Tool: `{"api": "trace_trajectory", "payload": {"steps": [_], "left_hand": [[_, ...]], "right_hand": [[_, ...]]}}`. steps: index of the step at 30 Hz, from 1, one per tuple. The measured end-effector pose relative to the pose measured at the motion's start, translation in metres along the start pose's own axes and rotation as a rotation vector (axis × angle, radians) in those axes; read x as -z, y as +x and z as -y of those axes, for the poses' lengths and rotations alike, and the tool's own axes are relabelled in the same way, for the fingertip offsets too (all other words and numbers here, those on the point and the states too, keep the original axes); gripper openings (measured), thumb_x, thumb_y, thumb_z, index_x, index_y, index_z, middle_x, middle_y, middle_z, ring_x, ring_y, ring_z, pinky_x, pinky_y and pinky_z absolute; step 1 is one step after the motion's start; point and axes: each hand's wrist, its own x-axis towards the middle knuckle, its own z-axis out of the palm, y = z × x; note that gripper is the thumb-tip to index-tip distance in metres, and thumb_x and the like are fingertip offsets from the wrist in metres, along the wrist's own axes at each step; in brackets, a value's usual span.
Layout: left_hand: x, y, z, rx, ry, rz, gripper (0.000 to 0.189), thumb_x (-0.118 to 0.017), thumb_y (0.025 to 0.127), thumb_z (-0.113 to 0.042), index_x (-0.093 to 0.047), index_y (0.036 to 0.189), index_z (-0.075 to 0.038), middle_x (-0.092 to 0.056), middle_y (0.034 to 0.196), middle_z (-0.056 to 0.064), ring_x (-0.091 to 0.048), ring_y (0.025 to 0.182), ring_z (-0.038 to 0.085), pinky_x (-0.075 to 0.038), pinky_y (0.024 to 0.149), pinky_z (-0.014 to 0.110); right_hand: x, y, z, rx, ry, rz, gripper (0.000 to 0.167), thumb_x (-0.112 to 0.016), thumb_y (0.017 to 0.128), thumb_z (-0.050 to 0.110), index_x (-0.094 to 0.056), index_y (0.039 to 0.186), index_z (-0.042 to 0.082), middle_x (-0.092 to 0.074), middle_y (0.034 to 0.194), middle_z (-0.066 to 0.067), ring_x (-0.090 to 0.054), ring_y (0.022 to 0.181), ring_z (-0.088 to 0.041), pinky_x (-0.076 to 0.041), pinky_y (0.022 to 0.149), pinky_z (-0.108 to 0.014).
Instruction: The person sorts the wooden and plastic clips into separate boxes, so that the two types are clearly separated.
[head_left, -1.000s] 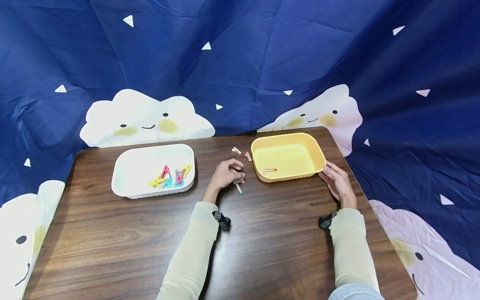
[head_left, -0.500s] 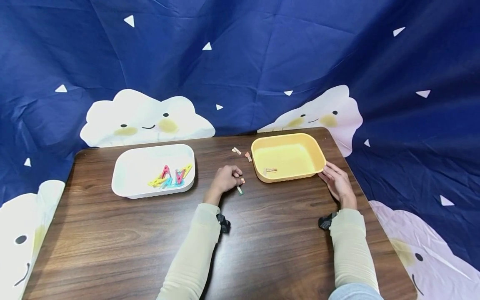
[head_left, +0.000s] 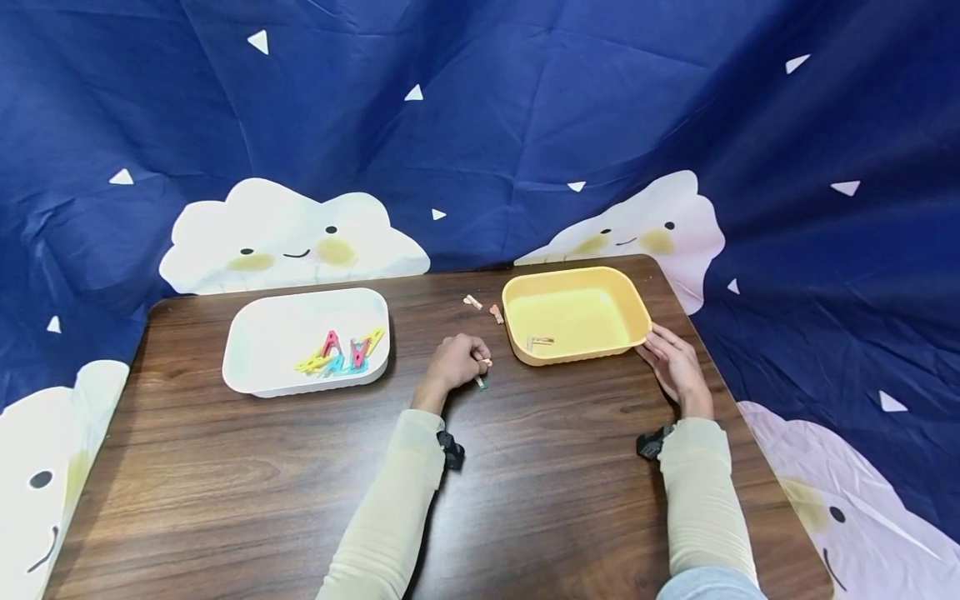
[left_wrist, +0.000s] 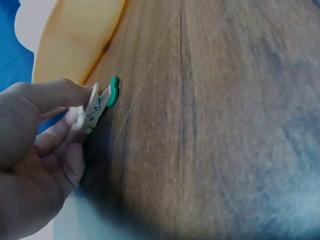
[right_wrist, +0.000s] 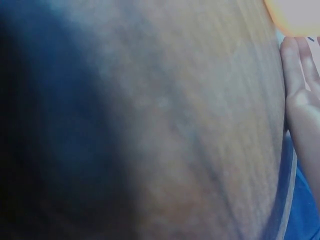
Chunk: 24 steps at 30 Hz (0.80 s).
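My left hand (head_left: 457,362) is over the middle of the table, fingers curled, pinching a small wooden clothespin (head_left: 487,362). In the left wrist view, a wooden clothespin (left_wrist: 93,112) shows at the fingertips, beside a green decorated end (left_wrist: 114,91); the fingers partly cover the wood. Straight fingers of my right hand (head_left: 677,364) touch the right front corner of the yellow basket (head_left: 570,357). Inside that basket lie small wooden clothespins (head_left: 542,340). Two more lie on the table near its left side: a pale one (head_left: 473,302) and an orange-tipped one (head_left: 497,314).
To the left stands a white basket (head_left: 258,383) holding several pink, yellow and blue plastic clothespins (head_left: 345,354). Both baskets rest on a brown wooden table (head_left: 540,500). A blue curtain (head_left: 480,125) with white clouds hangs behind the table.
My left hand has come down slightly and its fingers have closed on a small wooden clothespin. The right hand and both baskets have stayed where they were.
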Motion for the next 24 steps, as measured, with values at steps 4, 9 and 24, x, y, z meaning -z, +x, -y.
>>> {"api": "trace_trajectory", "payload": {"steps": [4, 9, 24], "left_hand": [[-0.0017, 0.001, 0.0036, -0.013, -0.082, -0.043, 0.006, -0.075, 0.084, -0.008, -0.073, 0.084, -0.014, -0.068, 0.079, -0.006, -0.061, 0.074, 0.008, -0.05, 0.075, 0.028], [-0.0018, 0.0014, 0.0043, 0.014, -0.166, -0.082, 0.011, -0.077, 0.085, -0.007, -0.071, 0.082, -0.016, -0.069, 0.079, -0.005, -0.062, 0.072, 0.009, -0.051, 0.078, 0.031], [0.0021, 0.0026, 0.0002, 0.043, -0.226, -0.133, 0.006, -0.078, 0.086, -0.01, -0.073, 0.089, -0.01, -0.07, 0.083, -0.003, -0.06, 0.069, 0.008, -0.049, 0.073, 0.027]], "right_hand": [[-0.0009, -0.0007, 0.0007, -0.004, -0.013, -0.012, 0.027, -0.054, 0.102, -0.004, -0.072, 0.12, 0.005, -0.072, 0.116, -0.002, -0.067, 0.107, -0.013, -0.051, 0.099, -0.03], [-0.0013, -0.0015, 0.0014, -0.015, -0.035, -0.028, 0.027, -0.055, 0.102, -0.003, -0.073, 0.119, 0.007, -0.072, 0.118, -0.001, -0.067, 0.108, -0.013, -0.05, 0.1, -0.03], [-0.0014, -0.0012, 0.0008, -0.007, -0.013, -0.029, 0.029, -0.051, 0.103, -0.005, -0.074, 0.116, 0.007, -0.073, 0.114, -0.002, -0.068, 0.105, -0.013, -0.051, 0.098, -0.03]]}}
